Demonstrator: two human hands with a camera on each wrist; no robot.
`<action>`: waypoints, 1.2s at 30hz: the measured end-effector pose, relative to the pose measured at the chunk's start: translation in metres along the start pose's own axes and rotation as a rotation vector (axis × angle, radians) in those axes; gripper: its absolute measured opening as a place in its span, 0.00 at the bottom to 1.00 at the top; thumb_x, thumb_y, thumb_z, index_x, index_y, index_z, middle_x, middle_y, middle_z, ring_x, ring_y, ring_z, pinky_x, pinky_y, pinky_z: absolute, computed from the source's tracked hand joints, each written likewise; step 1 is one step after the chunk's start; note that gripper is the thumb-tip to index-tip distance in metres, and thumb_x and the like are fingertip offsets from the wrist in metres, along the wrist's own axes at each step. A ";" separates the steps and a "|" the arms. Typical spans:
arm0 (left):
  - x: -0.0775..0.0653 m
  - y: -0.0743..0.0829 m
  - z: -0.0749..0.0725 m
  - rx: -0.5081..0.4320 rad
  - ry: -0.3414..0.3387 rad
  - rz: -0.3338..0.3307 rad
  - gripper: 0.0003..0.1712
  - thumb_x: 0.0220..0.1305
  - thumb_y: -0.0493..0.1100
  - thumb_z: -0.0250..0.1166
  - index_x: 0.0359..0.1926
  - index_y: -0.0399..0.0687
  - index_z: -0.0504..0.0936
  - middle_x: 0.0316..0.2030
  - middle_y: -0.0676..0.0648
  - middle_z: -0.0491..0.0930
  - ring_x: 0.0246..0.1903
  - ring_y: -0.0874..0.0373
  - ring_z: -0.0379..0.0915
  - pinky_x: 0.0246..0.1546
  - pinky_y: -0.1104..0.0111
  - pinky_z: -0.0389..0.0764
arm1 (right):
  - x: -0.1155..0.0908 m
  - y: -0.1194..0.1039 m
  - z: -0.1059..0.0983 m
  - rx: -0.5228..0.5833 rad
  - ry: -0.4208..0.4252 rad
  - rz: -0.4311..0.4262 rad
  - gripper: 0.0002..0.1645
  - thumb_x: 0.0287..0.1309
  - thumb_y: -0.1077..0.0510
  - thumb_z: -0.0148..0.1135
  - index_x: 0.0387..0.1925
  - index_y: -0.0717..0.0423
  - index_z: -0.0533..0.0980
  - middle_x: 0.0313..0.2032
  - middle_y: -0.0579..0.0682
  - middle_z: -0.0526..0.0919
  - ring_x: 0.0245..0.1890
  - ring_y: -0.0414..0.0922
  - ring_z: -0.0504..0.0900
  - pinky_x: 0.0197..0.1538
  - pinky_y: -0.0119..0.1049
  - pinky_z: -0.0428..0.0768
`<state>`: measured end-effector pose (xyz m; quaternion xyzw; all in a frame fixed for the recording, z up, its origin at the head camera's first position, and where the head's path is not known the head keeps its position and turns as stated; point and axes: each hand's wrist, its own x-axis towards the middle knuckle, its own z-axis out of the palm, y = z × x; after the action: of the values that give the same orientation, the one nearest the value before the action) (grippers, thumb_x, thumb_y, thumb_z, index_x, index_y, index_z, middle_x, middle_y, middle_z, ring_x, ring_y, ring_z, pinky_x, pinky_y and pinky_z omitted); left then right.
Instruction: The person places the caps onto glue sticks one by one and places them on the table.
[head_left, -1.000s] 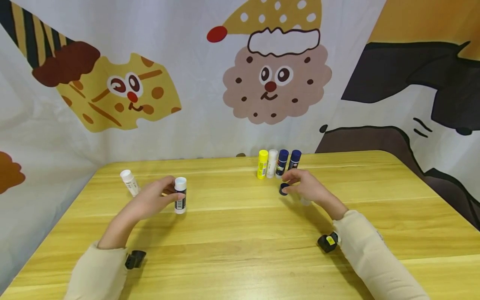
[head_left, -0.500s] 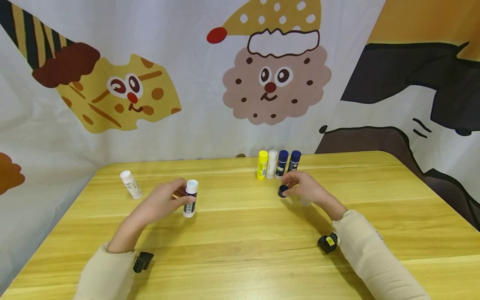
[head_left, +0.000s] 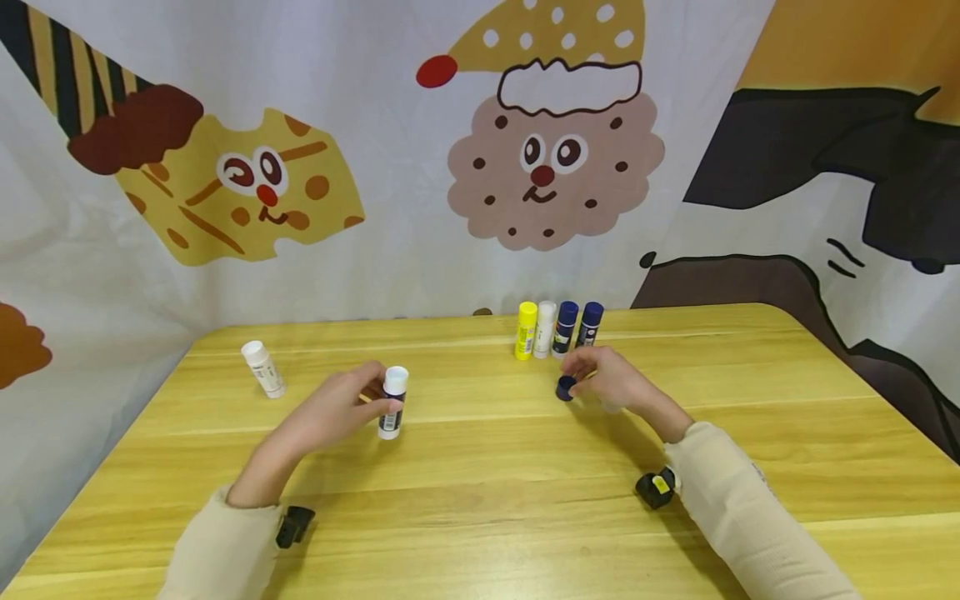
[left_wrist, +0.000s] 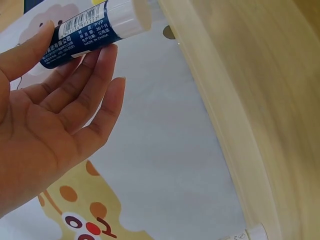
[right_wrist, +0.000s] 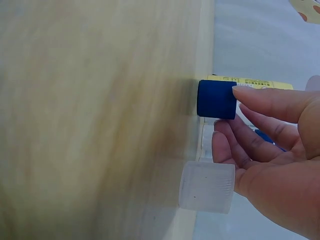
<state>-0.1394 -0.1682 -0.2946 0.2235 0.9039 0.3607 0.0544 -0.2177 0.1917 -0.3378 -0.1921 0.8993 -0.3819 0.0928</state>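
Observation:
In my left hand (head_left: 341,408) is a navy-labelled glue stick (head_left: 392,408) with white ends, pinched upright between thumb and fingers. Its barcode and small white print show in the left wrist view, where the thumb lies across the label (left_wrist: 82,37). Over at the right, my right hand (head_left: 611,379) pinches a navy glue stick cap (right_wrist: 216,99) near its upper rim, close over the table. Beside that hand stands a translucent white cap (right_wrist: 206,187), mostly covered by the hand in the head view.
A yellow glue stick (head_left: 527,331), a white one (head_left: 544,330) and two navy-capped ones (head_left: 565,328) stand in a row at the table's back edge. Another white glue stick (head_left: 263,370) stands at the left. Behind the wooden table (head_left: 480,508) hangs a printed cloth (head_left: 405,267).
My left hand has carried the glue stick rightward and slightly nearer, away from the white glue stick at the left. The right hand and navy cap have shifted slightly nearer.

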 end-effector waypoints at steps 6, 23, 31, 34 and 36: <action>0.000 0.001 0.002 0.000 -0.007 -0.001 0.10 0.63 0.42 0.59 0.39 0.38 0.73 0.34 0.49 0.77 0.39 0.53 0.74 0.40 0.59 0.75 | 0.001 0.002 0.001 -0.010 0.003 -0.008 0.15 0.46 0.72 0.64 0.40 0.68 0.75 0.34 0.55 0.78 0.36 0.50 0.75 0.39 0.40 0.74; 0.002 0.003 0.008 -0.006 -0.007 0.023 0.10 0.63 0.41 0.59 0.41 0.39 0.72 0.37 0.48 0.78 0.41 0.51 0.75 0.39 0.58 0.75 | -0.005 -0.005 0.003 0.009 0.040 0.022 0.12 0.50 0.67 0.63 0.40 0.66 0.76 0.37 0.56 0.79 0.40 0.51 0.76 0.45 0.45 0.72; 0.003 0.003 0.010 0.004 -0.011 0.043 0.11 0.63 0.41 0.59 0.42 0.39 0.72 0.36 0.48 0.78 0.39 0.53 0.75 0.35 0.63 0.75 | -0.005 -0.007 0.001 0.009 0.039 0.011 0.15 0.51 0.65 0.64 0.42 0.66 0.76 0.36 0.54 0.80 0.40 0.50 0.76 0.43 0.43 0.73; 0.004 0.003 0.009 0.006 -0.016 0.048 0.11 0.63 0.41 0.59 0.42 0.39 0.72 0.35 0.48 0.77 0.38 0.54 0.74 0.34 0.64 0.74 | -0.005 -0.007 0.001 0.018 0.038 -0.014 0.15 0.51 0.65 0.65 0.42 0.66 0.77 0.35 0.53 0.80 0.39 0.50 0.77 0.41 0.41 0.73; 0.004 0.002 0.009 0.011 -0.018 0.046 0.10 0.63 0.42 0.59 0.42 0.40 0.72 0.35 0.49 0.77 0.38 0.55 0.74 0.33 0.65 0.74 | -0.005 -0.008 0.001 0.017 0.036 -0.029 0.14 0.50 0.65 0.65 0.41 0.66 0.77 0.34 0.53 0.80 0.38 0.50 0.77 0.40 0.40 0.73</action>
<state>-0.1393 -0.1592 -0.2997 0.2476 0.8999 0.3551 0.0529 -0.2103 0.1878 -0.3325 -0.1972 0.8946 -0.3943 0.0728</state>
